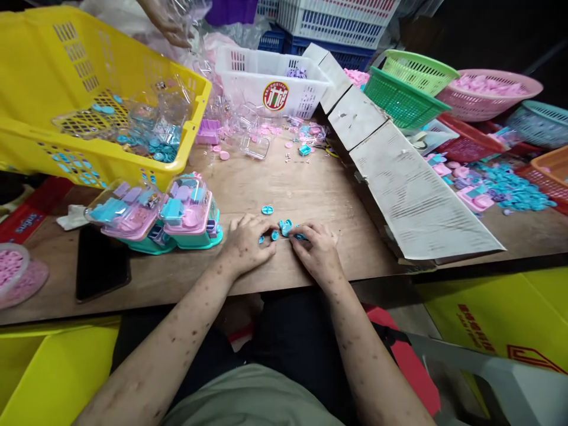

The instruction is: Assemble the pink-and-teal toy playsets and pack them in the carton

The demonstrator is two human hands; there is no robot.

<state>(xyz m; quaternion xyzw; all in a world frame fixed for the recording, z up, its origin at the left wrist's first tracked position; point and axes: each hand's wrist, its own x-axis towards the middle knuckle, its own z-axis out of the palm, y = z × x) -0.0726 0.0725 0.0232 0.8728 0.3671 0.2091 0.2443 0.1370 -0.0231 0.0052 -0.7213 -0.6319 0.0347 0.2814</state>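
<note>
Small blue plastic pieces lie on the wooden table in front of me. My left hand [248,244] has its thumb and forefinger closed around a small round blue piece [275,235]. Another bit of blue shows between those fingers. Facing it, my right hand [317,248] pinches a blue piece [300,236], mostly covered by the fingertips. Between both hands sits a blue part with rounded lobes [286,226]. Just beyond my left fingers lies an oval blue piece [267,210], apart from both hands.
Two clear-lidded toy sets [189,216] stand at left beside a black phone [103,269]. A yellow crate [195,127] and white basket [248,77] are behind, where another person's hand [175,35] reaches in. A cardboard divider [408,189] borders the right, with colored baskets beyond.
</note>
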